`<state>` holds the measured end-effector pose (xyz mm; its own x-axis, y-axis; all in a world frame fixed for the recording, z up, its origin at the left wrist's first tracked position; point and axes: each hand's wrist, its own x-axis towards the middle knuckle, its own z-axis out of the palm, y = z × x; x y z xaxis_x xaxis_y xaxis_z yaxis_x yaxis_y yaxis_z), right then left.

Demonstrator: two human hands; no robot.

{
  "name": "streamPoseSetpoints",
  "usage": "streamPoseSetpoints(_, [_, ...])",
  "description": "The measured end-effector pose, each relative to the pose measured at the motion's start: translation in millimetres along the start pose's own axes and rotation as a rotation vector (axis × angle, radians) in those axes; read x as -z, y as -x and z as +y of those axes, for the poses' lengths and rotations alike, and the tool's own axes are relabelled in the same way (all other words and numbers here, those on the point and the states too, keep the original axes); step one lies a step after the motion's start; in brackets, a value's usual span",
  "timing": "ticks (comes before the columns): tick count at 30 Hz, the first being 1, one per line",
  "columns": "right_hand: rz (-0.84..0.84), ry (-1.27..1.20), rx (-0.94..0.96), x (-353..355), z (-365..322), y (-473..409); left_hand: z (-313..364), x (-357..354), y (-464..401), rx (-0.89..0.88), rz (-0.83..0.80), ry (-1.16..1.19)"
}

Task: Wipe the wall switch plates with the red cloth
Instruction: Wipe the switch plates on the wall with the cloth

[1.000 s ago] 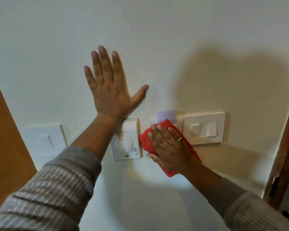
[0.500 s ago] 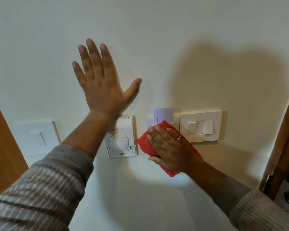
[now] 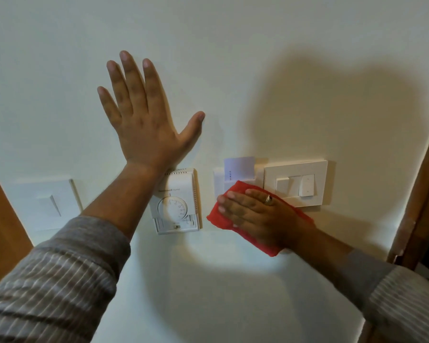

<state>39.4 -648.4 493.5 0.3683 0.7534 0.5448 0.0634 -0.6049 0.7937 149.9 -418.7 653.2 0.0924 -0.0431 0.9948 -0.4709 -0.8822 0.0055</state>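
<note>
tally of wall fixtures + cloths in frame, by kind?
Switch plates: 2, a single-rocker plate at left and a double-rocker plate at right
Thermostat: 1
Key-card holder with a card in it: 1
Red cloth: 1, pressed flat under the right hand
Total: 5

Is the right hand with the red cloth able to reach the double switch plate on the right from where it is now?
Probably yes. The right hand presses the red cloth flat on the wall, already overlapping the lower left corner of the double switch plate. Nothing lies between them.
</note>
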Motion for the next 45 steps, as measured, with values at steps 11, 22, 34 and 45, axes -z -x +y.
streamPoseSetpoints(11, [0.036, -0.016, -0.12, 3, -8, -24, -2, -12, -1, 0.01, 0.067, -0.04])
streamPoseSetpoints(22, [0.007, -0.021, -0.04, 4, 0, -30, -4, -16, -1, 0.003, 0.11, -0.055])
streamPoseSetpoints(34, [0.055, 0.017, -0.269, -9, -26, -36, -2, -16, -2, -0.002, 0.106, -0.064])
streamPoseSetpoints(45, [0.095, 0.064, -0.293, -5, -12, -35, 1, -3, -2, -0.007, 0.074, -0.062])
